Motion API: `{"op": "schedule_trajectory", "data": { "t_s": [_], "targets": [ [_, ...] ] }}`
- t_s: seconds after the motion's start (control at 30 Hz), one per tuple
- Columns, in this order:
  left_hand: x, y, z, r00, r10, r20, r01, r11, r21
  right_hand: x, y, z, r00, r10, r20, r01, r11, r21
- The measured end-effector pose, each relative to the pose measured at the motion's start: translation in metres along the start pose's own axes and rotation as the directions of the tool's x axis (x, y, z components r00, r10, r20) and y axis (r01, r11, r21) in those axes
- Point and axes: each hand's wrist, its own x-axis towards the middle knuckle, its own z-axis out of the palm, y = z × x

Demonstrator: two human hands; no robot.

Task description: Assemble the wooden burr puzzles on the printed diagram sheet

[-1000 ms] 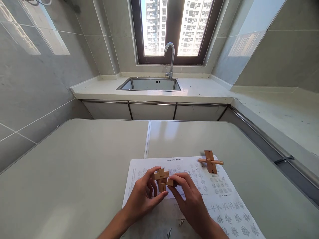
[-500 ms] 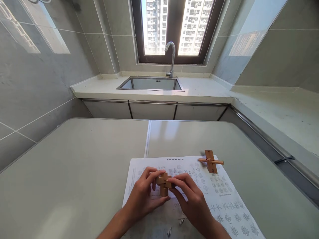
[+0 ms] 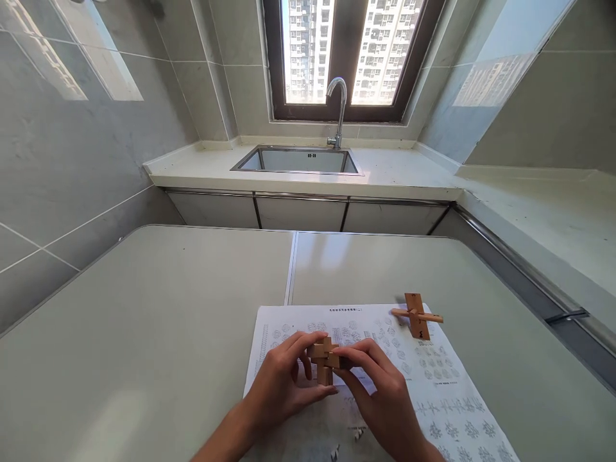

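Between my two hands is a wooden burr puzzle (image 3: 325, 360) of interlocking blocks, held above a printed sheet. My left hand (image 3: 283, 378) grips it from the left, index finger on its top and thumb under its lower block. The fingers of my right hand (image 3: 378, 382) pinch the block that sticks out on the right side. The printed sheet (image 3: 308, 314) carries small diagrams of puzzle shapes. At its upper right corner lies a second wooden piece (image 3: 418, 316), a flat slat crossed by thinner sticks.
The pale table (image 3: 144, 333) has a seam down its middle. Small dark-and-white bits (image 3: 335, 452) lie near the front of the sheet. Beyond the table is a counter (image 3: 192, 168) with a sink (image 3: 298, 172) and a faucet (image 3: 341, 112) below a window.
The whole view has shifted slightly, so things sit a little further right. Both hands keep their hold on the wooden puzzle, with hardly any change in grip.
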Motion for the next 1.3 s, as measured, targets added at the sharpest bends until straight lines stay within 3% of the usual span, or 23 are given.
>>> {"op": "schedule_trajectory", "data": {
  "t_s": [0.33,0.63,0.8,1.13,1.3],
  "targets": [
    [0.001,0.002,-0.005,0.986,-0.06,0.153,0.083,0.986,-0.146,-0.002,0.0,-0.002,0.996,-0.089,0.019,0.09,0.996,-0.028],
    [0.002,0.008,-0.007,0.989,-0.067,0.13,0.094,0.971,-0.218,-0.002,-0.002,0.0,0.998,-0.044,0.038,0.042,0.998,0.04],
    [0.004,0.015,-0.013,0.987,-0.112,0.115,0.145,0.932,-0.331,0.0,-0.002,0.003,0.994,0.092,-0.053,-0.092,0.996,0.001],
    [0.001,0.02,-0.016,0.964,-0.109,0.243,0.231,0.798,-0.556,0.0,-0.003,0.004,0.963,0.188,0.192,-0.225,0.955,0.192],
    [-0.001,0.024,-0.018,0.969,-0.099,0.228,0.194,0.875,-0.443,0.005,-0.008,-0.003,0.894,0.287,0.343,-0.391,0.874,0.289]
  ]
}}
